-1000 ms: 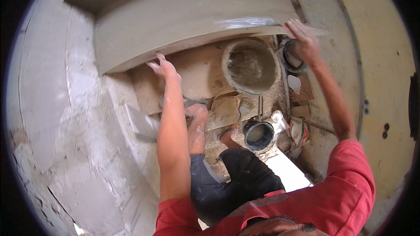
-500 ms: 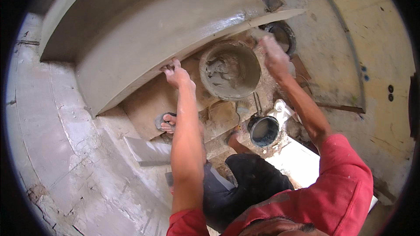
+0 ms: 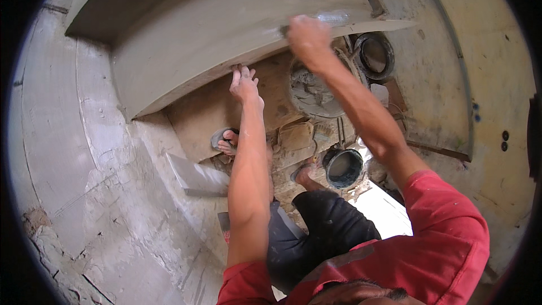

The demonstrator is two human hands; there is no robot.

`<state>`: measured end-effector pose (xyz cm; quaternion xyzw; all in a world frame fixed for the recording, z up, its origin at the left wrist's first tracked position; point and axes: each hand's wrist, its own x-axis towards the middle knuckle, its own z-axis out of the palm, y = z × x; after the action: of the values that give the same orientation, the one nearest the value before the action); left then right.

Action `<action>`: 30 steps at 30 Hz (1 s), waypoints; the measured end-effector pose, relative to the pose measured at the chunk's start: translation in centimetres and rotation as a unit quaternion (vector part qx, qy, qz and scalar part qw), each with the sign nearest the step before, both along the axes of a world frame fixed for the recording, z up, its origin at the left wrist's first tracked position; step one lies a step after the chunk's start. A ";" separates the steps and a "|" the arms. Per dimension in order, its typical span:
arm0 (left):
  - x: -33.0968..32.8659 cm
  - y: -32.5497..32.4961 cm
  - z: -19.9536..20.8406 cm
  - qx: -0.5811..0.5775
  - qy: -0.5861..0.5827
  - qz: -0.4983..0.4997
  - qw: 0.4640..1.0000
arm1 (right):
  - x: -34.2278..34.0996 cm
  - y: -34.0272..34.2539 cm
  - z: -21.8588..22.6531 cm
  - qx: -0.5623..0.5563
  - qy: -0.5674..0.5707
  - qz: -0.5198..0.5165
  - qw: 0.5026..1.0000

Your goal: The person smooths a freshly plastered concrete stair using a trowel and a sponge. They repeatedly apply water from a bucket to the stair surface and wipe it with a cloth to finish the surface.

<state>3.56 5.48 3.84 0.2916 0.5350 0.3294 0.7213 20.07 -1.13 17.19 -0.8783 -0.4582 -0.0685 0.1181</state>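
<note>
left hand (image 3: 244, 86): upper centre, fingers loosely bent against the grey slab edge (image 3: 191, 85)
right hand (image 3: 309, 38): top centre, balled up, can't tell what's inside

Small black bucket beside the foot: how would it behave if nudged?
The small black bucket probably sloshes, since it seems to hold grey liquid. It may catch rather than slide smoothly, as the floor around it looks rough and littered.
</note>
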 end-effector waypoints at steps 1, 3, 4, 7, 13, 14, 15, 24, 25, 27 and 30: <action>-0.6 0.2 -0.4 -0.002 -0.009 0.003 1.000 | -2.5 1.6 0.4 -0.025 0.016 0.031 0.999; -1.4 1.0 -1.2 0.000 -0.033 0.005 0.999 | -7.0 4.2 1.3 -0.024 -0.021 0.080 0.996; -1.9 1.5 -1.4 -0.034 -0.096 0.007 0.995 | -8.8 5.0 2.0 0.007 -0.011 0.126 0.992; -2.4 2.0 -1.4 0.137 -0.163 -0.015 0.977 | -10.2 5.0 4.2 -0.024 0.109 0.135 0.985; -4.4 4.0 0.6 -0.053 -0.029 0.119 0.991 | 1.8 -2.0 5.4 0.139 -0.140 0.057 0.979; -4.5 4.2 0.6 -0.054 -0.035 0.117 0.991 | 3.2 -3.1 4.5 0.079 -0.128 -0.019 0.988; -4.5 4.4 0.6 -0.055 -0.039 0.116 0.991 | 3.7 -4.0 3.3 0.034 -0.139 -0.008 0.990; -5.4 5.4 -0.5 -0.069 -0.029 0.216 0.974 | -3.2 -8.0 0.5 0.141 -0.035 0.173 0.974; -6.0 5.8 -0.3 -0.057 -0.029 0.237 0.969 | -2.0 -7.4 1.5 -0.062 0.004 -0.068 0.996; -7.1 6.6 0.2 -0.055 -0.037 0.257 0.964 | 1.5 -5.3 3.1 -0.059 -0.086 -0.125 0.987; -8.7 7.4 0.8 -0.093 -0.076 0.242 0.963 | 4.0 -0.9 3.4 -0.154 -0.070 -0.127 0.977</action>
<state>-5.14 12.91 4.65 0.0594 0.5611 0.4644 0.6826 24.09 -2.04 20.59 -0.9301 -0.3550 -0.0725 -0.0605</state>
